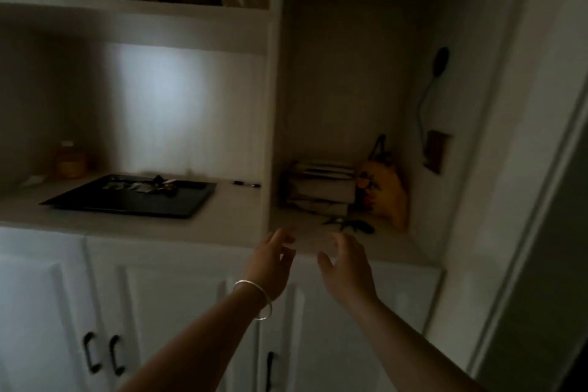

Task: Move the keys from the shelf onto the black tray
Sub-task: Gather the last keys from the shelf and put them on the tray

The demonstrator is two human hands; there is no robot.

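White painted shelf (203, 226) carries a black tray (127, 200) towards its front edge in the left bay; small things lie on the tray's far part, blurred, and whether they are keys I cannot tell; a pen (246, 184) lies beside the tray at the bay's right wall. In the right bay a dark bunch, seemingly the keys (350, 224), lies near the front edge, its shape hard to make out in the dim light; behind it stand a stack of books (321, 189) and a yellow bag (385, 194) in the far right corner. Left hand (270, 267), a bangle (254, 299) on its wrist, and right hand (346, 264) hover at the front edge just short of the keys, fingers loosely spread, grasping nothing; both forearms are cut off at the bottom; the upper shelf's contents are too blurred to name.
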